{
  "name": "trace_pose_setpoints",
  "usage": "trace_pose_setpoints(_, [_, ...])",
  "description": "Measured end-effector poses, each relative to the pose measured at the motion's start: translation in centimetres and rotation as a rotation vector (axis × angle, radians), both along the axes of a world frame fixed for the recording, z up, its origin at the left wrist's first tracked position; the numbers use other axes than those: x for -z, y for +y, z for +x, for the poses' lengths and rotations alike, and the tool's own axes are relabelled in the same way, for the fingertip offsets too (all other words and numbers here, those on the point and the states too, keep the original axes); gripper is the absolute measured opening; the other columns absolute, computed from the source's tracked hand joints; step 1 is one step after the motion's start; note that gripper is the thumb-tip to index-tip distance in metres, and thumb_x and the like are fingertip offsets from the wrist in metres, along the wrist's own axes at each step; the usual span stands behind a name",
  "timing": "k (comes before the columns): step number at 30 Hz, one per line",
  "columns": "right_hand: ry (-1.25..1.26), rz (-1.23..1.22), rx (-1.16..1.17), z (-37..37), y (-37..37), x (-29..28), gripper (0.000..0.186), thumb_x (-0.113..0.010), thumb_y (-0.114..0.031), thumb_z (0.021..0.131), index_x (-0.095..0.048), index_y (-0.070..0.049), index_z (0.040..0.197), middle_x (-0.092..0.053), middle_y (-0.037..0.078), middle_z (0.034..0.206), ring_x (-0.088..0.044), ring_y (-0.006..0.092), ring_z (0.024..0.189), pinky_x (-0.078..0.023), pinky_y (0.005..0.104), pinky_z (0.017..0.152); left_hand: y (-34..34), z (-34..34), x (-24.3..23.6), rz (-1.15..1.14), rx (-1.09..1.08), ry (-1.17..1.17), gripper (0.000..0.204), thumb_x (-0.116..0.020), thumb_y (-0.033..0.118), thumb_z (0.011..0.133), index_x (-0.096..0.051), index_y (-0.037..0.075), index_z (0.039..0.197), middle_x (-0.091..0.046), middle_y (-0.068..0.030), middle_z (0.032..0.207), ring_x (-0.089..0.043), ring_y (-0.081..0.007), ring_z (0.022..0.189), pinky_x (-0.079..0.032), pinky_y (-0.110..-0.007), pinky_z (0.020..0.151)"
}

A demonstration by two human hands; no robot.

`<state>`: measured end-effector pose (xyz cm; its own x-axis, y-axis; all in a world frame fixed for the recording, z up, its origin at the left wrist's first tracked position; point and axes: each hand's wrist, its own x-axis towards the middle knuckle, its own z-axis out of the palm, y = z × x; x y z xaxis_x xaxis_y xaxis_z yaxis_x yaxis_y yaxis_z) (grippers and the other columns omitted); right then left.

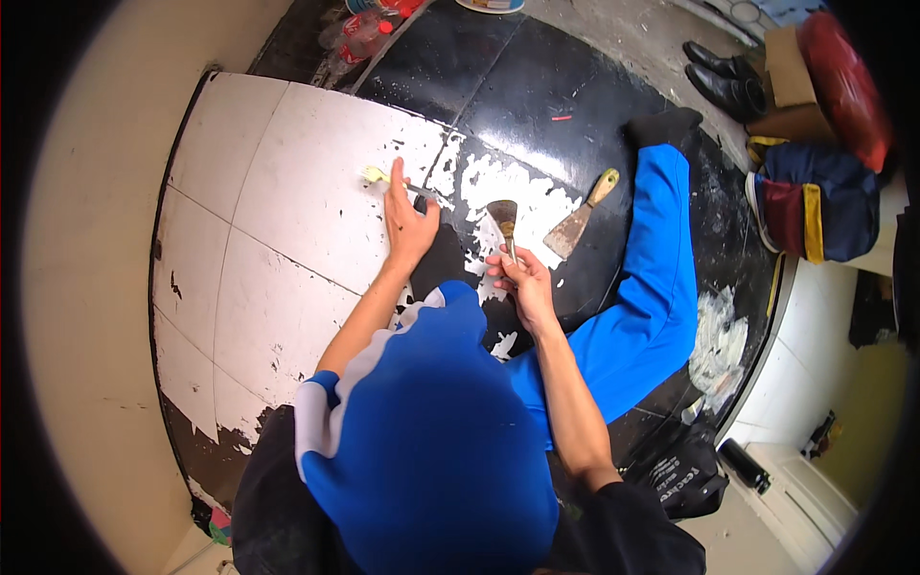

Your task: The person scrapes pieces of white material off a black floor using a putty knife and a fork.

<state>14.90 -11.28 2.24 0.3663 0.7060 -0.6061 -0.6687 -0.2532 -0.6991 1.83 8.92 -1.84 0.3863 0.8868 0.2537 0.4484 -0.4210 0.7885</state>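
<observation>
the two hands are well apart. the right hand [522,287] pinches a scraper [503,213], its broad end pointing away from the wrist. the left hand [412,225] is at a pale yellow thing [374,174]; i can't tell whether it grips it. another scraper [578,221] lies right of the right hand.

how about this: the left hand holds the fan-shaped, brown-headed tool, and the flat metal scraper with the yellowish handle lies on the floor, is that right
Not quite: the head view shows the right hand holding the fan-shaped, brown-headed tool. The flat metal scraper with the yellowish handle does lie on the floor.
</observation>
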Motion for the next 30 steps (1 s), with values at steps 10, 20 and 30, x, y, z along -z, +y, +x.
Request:
trace_pose_setpoints(10, [-0.682, 0.219, 0.162, 2.4, 12.0, -7.1, 0.030, -0.052, -0.025, 0.111, -0.059, 0.002, 0.122, -0.050, -0.005, 0.075, -0.040, 0.0026, 0.062, -0.032, 0.0230, 0.054, -1.0, 1.1, 0.5, 0.075, -0.022, 0.219, 0.081, -0.069, 0.013, 0.083, -0.039, 0.005, 0.157, -0.056, -0.0149, 0.146, -0.049, -0.0358, 0.127, -0.030, -0.049, 0.112])
trace_pose_setpoints(20, [-0.996, -0.237, -0.165, 1.1, 15.5, 0.4, 0.037, -0.052, -0.030, 0.108, -0.064, 0.005, 0.104, -0.066, 0.022, 0.069, -0.066, 0.0310, 0.060, -0.049, 0.0426, 0.059, -0.8, 1.0, 0.2, 0.049, -0.010, 0.074, 0.080, -0.070, 0.017, 0.081, -0.043, 0.003, 0.154, -0.062, -0.0136, 0.138, -0.057, -0.0314, 0.113, -0.036, -0.045, 0.104])
trace_pose_setpoints(30, [-0.845, -0.030, -0.065, 1.8, 15.4, -0.4, 0.028, -0.052, -0.026, 0.110, -0.062, 0.001, 0.108, -0.059, 0.001, 0.071, -0.049, 0.0083, 0.058, -0.041, 0.0286, 0.052, -0.6, 1.1, -0.5, 0.026, 0.009, 0.146, 0.077, -0.070, 0.017, 0.081, -0.045, 0.003, 0.153, -0.058, -0.0094, 0.147, -0.054, -0.0303, 0.121, -0.034, -0.046, 0.107])
